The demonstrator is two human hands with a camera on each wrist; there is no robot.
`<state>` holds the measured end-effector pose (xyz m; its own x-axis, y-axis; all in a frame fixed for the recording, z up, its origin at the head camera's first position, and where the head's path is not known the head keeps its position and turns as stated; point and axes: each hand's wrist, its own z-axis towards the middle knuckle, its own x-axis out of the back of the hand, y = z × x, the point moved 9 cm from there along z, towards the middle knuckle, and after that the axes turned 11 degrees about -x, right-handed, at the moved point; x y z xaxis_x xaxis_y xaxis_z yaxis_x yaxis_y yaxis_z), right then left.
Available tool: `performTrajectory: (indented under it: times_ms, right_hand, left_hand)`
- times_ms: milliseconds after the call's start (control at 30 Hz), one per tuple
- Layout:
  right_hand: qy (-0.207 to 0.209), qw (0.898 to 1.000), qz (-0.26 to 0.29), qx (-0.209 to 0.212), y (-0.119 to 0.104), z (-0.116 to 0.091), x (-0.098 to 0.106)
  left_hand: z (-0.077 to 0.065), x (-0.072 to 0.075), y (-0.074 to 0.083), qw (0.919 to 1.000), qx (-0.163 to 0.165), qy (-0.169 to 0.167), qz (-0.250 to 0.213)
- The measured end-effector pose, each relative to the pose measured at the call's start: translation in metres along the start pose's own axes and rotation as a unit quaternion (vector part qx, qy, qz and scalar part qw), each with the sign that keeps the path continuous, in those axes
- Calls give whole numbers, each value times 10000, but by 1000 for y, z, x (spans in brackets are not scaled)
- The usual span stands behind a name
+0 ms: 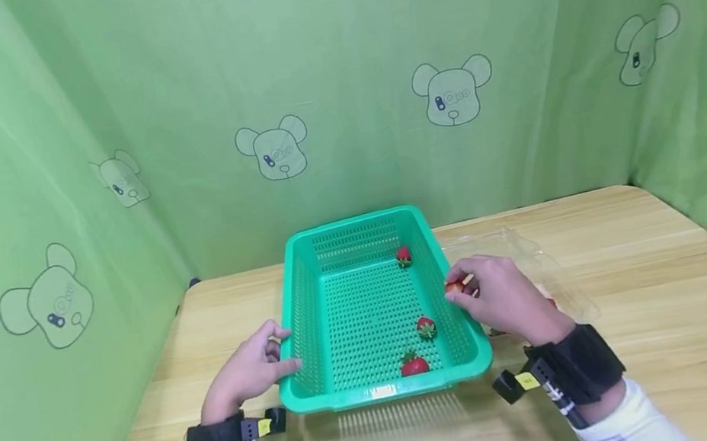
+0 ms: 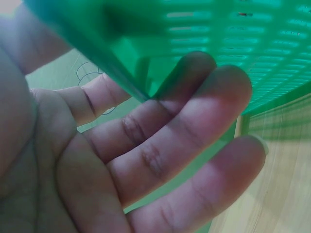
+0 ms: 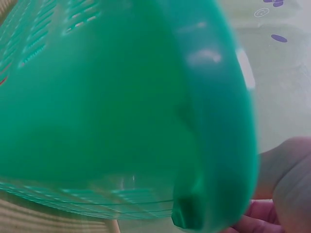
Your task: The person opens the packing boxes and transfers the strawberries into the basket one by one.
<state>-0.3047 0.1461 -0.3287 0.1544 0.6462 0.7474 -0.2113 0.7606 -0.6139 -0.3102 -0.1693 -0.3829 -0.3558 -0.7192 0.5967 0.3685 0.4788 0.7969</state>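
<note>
A green plastic basket (image 1: 371, 310) with slotted walls stands at the middle of the table, several red strawberries on its right side. One strawberry (image 1: 404, 256) lies near the far corner, another (image 1: 426, 328) further forward, and a third (image 1: 414, 363) at the near wall. My left hand (image 1: 252, 368) grips the basket's left rim, thumb over the top and fingers underneath; the left wrist view shows those fingers (image 2: 214, 97) against the slotted side. Above the right rim, my right hand (image 1: 498, 298) pinches a strawberry (image 1: 453, 287) between thumb and fingers. In the right wrist view the basket hides most of this hand.
A clear plastic box (image 1: 568, 287) lies on the wooden table (image 1: 672, 262) right of the basket, partly behind my right hand, with some red showing in it. Green curtains (image 1: 325, 40) printed with bear heads enclose the back and both sides.
</note>
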Motion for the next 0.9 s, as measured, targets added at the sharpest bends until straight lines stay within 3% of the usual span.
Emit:
performTrajectory:
  times_ms: [900]
  right_hand:
    - [-187, 9997, -50, 128, -6, -2, -7]
  left_hand:
    - [1, 2, 4, 9999, -49, 16, 93]
